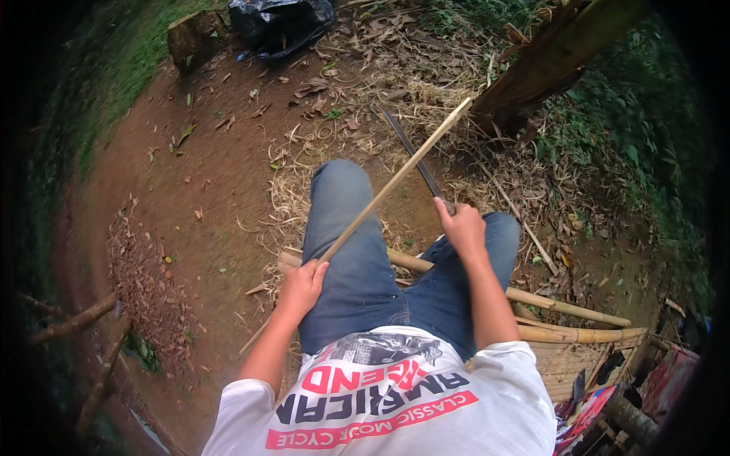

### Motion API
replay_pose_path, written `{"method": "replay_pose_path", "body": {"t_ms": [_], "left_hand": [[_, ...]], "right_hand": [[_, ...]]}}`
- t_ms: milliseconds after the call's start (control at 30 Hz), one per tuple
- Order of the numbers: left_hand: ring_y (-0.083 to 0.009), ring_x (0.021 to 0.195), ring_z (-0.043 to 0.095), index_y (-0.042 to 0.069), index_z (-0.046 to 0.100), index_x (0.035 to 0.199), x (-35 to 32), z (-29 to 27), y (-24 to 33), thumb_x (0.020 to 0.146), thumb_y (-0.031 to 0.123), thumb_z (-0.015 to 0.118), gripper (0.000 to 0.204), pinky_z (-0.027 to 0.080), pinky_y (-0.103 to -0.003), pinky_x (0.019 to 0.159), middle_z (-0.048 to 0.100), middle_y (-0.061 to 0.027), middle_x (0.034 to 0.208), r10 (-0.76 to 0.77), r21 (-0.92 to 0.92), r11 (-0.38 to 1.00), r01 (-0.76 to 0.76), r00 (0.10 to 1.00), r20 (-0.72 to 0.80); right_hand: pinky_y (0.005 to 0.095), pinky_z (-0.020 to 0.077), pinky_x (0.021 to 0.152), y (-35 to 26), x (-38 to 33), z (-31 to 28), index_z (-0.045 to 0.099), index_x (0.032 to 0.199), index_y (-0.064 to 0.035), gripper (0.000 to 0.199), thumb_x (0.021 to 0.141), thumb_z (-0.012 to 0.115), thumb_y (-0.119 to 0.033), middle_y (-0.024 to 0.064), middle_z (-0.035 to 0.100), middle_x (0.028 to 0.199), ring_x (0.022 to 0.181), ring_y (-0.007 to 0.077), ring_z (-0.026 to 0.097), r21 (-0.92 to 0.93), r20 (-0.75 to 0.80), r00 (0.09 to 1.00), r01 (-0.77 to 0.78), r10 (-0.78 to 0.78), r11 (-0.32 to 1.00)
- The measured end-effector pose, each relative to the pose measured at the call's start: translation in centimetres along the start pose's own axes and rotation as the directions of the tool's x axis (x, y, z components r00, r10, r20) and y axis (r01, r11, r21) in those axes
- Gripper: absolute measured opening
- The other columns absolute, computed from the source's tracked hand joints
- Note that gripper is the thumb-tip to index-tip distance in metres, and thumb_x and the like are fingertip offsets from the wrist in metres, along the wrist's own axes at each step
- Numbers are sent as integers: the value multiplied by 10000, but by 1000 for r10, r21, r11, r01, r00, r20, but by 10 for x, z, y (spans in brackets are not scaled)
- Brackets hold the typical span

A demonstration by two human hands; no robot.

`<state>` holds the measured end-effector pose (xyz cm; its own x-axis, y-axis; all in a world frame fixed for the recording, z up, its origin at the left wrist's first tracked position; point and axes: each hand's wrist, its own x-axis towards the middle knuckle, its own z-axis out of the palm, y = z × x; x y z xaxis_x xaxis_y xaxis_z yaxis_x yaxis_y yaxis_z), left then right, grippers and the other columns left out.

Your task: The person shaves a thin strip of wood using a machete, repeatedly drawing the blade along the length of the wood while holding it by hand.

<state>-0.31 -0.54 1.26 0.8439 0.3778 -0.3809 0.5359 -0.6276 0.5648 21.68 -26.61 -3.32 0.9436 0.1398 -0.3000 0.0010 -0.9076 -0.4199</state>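
My left hand [301, 286] is closed around the lower part of a long, pale bamboo strip [376, 202]. The strip slants across my left thigh, up and to the right, and a thinner length shows behind my left forearm. In my right hand [463, 229], over my right thigh, is the handle of a long-bladed knife [431, 179] like a machete. Its dark, narrow blade points forward and left, and the strip crosses over it in view. Whether blade and strip touch, I cannot tell.
I sit on bamboo poles [411, 262]. Curled shavings [285, 199] litter the dirt around my knees. Ahead are a tree trunk [525, 83], a black plastic bag [285, 26] and a stump [194, 38]. A woven bamboo panel [555, 365] lies right; wooden sticks [84, 319] stand left.
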Motion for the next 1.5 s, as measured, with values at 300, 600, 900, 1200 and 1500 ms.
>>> {"method": "replay_pose_path", "body": {"t_ms": [300, 600, 900, 1200, 1500], "left_hand": [[-423, 781, 637, 14, 676, 894, -2, -15, -10, 912, 503, 572, 500, 483, -473, 680, 640, -249, 754, -171, -14, 985, 172, 985, 14], [-451, 761, 626, 18, 691, 890, -24, -11, 1, 916, 510, 559, 510, 485, -489, 674, 636, -261, 738, -182, 77, 978, 192, 977, -115], [-475, 760, 606, -5, 633, 784, -21, -9, -7, 931, 509, 534, 544, 469, -518, 670, 611, -284, 729, -104, 107, 988, 107, 994, -34], [-468, 660, 569, -19, 581, 707, -22, -8, -14, 928, 475, 562, 542, 429, -495, 580, 555, -267, 639, -94, 85, 991, 104, 989, -114], [-422, 617, 612, 44, 603, 700, -4, 3, -8, 911, 530, 556, 532, 475, -504, 564, 597, -209, 604, -14, 270, 962, 52, 990, -140]], "right_hand": [[262, 287, 345, 3, -37, 64, 452, 624, -113, 553, 947, 521, -556, -12, 406, 483, 358, 98, 381, 805, 381, 897, -441, 225, 396], [280, 344, 381, 1, -62, 43, 483, 661, -72, 556, 971, 482, -534, 9, 446, 511, 403, 111, 426, 917, 184, 970, -228, 158, 328], [414, 509, 553, -57, -76, 16, 651, 692, -36, 557, 846, 606, -568, 157, 615, 572, 562, 335, 644, 347, -5, 897, 415, -441, 841], [434, 533, 592, -29, -15, 2, 706, 764, -94, 651, 825, 521, -715, 138, 652, 618, 632, 319, 680, -170, 49, 893, 448, -447, 877], [463, 512, 665, -15, 3, -24, 706, 786, -33, 678, 877, 488, -668, 204, 656, 685, 696, 362, 664, -56, 114, 974, 204, -196, 977]]}}
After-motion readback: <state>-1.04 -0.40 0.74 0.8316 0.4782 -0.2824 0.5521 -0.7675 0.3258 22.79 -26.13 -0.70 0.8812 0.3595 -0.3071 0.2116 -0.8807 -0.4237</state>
